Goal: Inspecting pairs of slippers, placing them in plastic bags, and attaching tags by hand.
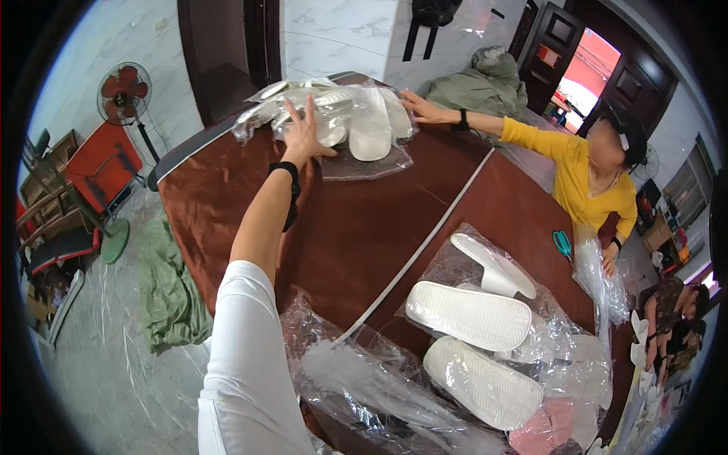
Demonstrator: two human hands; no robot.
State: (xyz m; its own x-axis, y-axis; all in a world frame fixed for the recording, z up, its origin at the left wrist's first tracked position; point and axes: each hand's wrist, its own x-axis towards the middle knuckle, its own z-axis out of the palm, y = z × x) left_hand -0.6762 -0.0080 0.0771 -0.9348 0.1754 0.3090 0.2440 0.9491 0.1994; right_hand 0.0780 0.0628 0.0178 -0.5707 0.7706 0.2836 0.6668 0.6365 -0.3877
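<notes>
Head view: left hand (305, 135) spread flat, fingers splayed, pressing on the pile of bagged white slippers (356, 117) at the far edge of the brown tabletop (356, 227). Right hand out of frame. A co-worker's hand (419, 108) touches the pile's right side. Loose white slippers (470, 315) on plastic bags (364, 379) lie well nearer than the pile.
</notes>
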